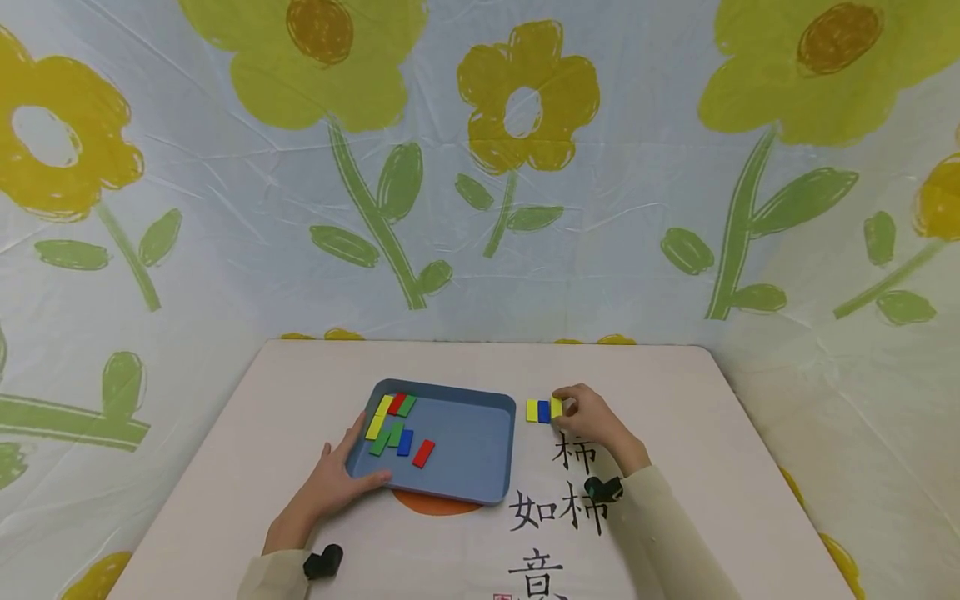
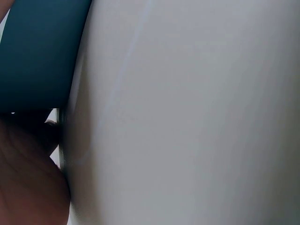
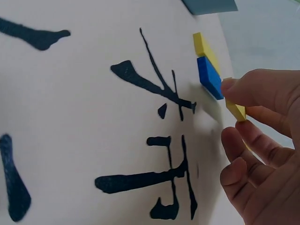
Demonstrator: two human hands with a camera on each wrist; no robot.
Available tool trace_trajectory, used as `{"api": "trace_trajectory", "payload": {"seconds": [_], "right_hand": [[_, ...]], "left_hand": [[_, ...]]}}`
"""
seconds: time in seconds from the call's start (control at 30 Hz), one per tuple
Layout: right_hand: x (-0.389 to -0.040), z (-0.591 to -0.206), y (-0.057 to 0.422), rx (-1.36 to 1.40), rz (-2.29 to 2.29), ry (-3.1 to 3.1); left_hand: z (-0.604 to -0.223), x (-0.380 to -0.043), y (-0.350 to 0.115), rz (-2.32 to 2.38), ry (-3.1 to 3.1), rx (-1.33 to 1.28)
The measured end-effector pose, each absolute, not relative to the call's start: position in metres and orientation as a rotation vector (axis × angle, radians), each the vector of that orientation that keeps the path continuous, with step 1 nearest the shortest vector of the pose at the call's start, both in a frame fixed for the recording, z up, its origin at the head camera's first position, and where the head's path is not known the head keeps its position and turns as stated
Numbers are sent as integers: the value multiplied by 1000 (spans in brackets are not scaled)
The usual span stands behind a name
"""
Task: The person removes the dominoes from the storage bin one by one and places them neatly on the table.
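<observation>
Your right hand (image 1: pixel 591 417) has a yellow tile (image 1: pixel 557 407) pinched between thumb and fingertips, just to the right of the tray (image 1: pixel 472 446) on the pale table (image 1: pixel 637 371). The remaining fingers of that hand curl loosely beneath, clear of the tile. The held piece is at the right end of a short row: a blue tile (image 1: pixel 543 412) lies next to it, and a second yellow tile (image 1: pixel 532 411) lies touching the blue one's left side. From these angles I can't quite tell whether your pinched tile touches the blue one. Your left hand (image 1: pixel 330 479) rests at the tray's near left corner, thumb spread apart from the fingers, the thumb along the near edge and the fingers along the left side. Inside the tray, the tiles gather toward the left: two yellow pieces (image 1: pixel 376 427), a red piece (image 1: pixel 397 404), three green pieces (image 1: pixel 396 434) and a blue piece (image 1: pixel 405 442), with another red piece (image 1: pixel 423 453) lying apart, nearer the middle.
</observation>
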State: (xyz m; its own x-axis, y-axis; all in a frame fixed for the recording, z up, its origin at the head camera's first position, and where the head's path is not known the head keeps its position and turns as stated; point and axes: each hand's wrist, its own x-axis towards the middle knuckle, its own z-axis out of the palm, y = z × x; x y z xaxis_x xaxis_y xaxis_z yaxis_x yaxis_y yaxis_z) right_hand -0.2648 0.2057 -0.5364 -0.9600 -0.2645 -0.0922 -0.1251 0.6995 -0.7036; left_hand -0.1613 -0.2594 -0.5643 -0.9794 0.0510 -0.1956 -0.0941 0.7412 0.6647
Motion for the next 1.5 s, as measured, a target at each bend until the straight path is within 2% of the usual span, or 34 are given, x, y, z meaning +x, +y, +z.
{"api": "trace_trajectory", "payload": {"seconds": [0.77, 1.07, 1.2, 1.5], "right_hand": [[-267, -555, 204, -333, -1022, 2761], [-268, -539, 204, -324, -1050, 2709], [-272, -527, 197, -404, -1094, 2700], [-277, -502, 155, -549, -1095, 2702]], "left_hand": [[-566, -158, -259, 1079, 2721, -62], [-565, -156, -261, 1078, 2743, -26], [-564, -158, -263, 1084, 2738, -3], [-562, -160, -261, 1087, 2728, -5]]}}
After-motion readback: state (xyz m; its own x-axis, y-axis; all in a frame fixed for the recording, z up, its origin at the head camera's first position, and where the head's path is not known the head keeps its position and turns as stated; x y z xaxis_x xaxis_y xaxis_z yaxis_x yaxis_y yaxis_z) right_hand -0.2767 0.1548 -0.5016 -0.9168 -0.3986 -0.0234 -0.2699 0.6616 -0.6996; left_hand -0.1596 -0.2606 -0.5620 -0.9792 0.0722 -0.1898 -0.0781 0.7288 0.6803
